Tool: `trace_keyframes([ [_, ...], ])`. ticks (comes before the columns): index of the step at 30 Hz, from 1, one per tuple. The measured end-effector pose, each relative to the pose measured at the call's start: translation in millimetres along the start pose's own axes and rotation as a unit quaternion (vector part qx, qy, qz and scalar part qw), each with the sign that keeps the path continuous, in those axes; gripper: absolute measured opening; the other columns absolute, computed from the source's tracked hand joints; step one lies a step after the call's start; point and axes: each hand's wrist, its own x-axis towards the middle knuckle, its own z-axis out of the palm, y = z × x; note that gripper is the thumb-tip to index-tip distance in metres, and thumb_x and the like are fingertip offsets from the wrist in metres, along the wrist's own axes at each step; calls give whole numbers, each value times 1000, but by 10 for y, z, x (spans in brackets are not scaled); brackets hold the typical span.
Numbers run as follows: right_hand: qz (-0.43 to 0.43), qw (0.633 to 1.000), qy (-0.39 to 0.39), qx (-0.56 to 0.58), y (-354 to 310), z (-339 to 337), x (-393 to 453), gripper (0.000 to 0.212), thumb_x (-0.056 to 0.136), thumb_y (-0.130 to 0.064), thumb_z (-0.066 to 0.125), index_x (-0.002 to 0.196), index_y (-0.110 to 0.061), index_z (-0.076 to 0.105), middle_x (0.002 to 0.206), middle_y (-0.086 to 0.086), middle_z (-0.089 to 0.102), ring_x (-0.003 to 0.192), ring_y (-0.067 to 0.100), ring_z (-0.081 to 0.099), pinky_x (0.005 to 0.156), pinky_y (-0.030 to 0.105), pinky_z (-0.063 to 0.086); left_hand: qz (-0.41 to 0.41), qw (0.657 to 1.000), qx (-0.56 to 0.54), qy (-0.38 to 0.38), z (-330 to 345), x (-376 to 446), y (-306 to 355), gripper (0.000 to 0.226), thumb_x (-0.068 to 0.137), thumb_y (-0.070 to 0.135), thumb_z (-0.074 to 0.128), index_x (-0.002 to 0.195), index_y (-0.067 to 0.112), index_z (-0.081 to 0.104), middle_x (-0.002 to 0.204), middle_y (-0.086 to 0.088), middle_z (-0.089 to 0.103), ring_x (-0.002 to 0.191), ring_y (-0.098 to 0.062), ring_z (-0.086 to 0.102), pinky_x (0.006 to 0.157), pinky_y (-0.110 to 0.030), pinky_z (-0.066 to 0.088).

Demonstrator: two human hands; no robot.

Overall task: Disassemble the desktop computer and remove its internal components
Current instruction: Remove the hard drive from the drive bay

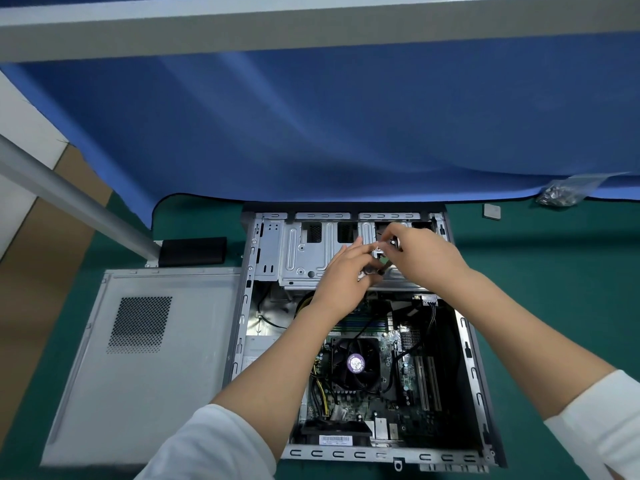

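Observation:
The open desktop computer case (465,344) lies on its side on the green mat, motherboard facing up with a black CPU fan (356,363) in the middle. At the far end sits the silver drive cage (301,254). Both hands are over the cage's right part. My left hand (341,277) curls its fingers round a small dark part with cables. Close beside it, my right hand (420,252) pinches a small silver and clear piece (379,249). The hands hide what that piece joins.
The removed grey side panel (145,358) lies left of the case. A black block (194,251) sits behind it by a metal table leg (69,195). A bag of screws (559,195) and a small square chip (491,212) lie at the far right. Blue cloth hangs behind.

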Motion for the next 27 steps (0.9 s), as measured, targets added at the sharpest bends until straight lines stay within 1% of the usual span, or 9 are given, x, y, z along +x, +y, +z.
trace_keyframes([
  [4,-12,999,-25,39,-7,-19,-4,37,89,-28,49,125,-36,45,84,-10,52,79,18,49,62,29,38,-1,1000,3,-1,3,3,-5,12,88,16,66,97,24,66,145,8,44,143,-11,21,119,-39,14],
  [8,8,1000,0,-3,-18,-11,25,23,94,-40,43,109,-29,56,76,-10,56,74,18,51,60,28,36,-3,1000,7,-1,0,7,-8,12,88,17,66,98,23,67,146,7,43,142,-11,21,119,-38,14],
  [10,7,1000,4,-8,-16,-4,33,23,96,-35,41,110,-28,57,84,-6,63,75,20,52,62,29,39,-2,1000,6,-1,3,3,-2,14,87,16,66,96,26,66,146,7,43,142,-11,21,119,-37,13],
  [12,6,1000,-13,12,-21,-17,23,25,90,-31,47,114,-33,53,89,-10,61,78,18,52,64,28,38,-3,1000,7,-2,2,2,7,13,88,15,65,98,23,67,145,6,44,143,-12,21,120,-37,12],
  [15,19,997,-38,65,-7,-19,6,25,84,-35,52,109,-37,55,84,-14,59,74,13,54,57,26,36,0,1000,25,-7,-5,-1,23,15,89,17,63,104,16,67,146,5,43,143,-14,20,120,-37,11],
  [18,47,995,-24,86,32,-9,12,20,92,-44,46,96,-31,61,71,-12,61,60,9,54,51,24,35,2,999,53,-10,-8,-5,68,16,91,14,59,105,16,67,147,5,42,143,-14,19,119,-37,13],
  [22,38,992,-32,113,65,-17,23,11,88,-28,53,96,-33,58,65,-15,55,48,2,46,46,23,31,-5,995,101,-2,-17,17,154,17,91,12,58,105,15,68,143,3,46,142,-17,24,118,-38,19],
  [25,36,981,-71,176,80,-31,27,12,81,-24,60,90,-33,61,63,-14,55,54,-2,46,51,23,34,-3,989,149,2,-29,34,205,16,91,19,59,104,17,68,141,4,48,141,-20,26,116,-38,22],
  [27,36,974,-85,206,90,-31,22,10,81,-23,62,88,-31,63,60,-13,53,54,1,45,53,24,35,5,981,195,-4,-37,40,231,18,90,20,60,106,18,67,141,4,48,141,-22,25,116,-38,20],
])
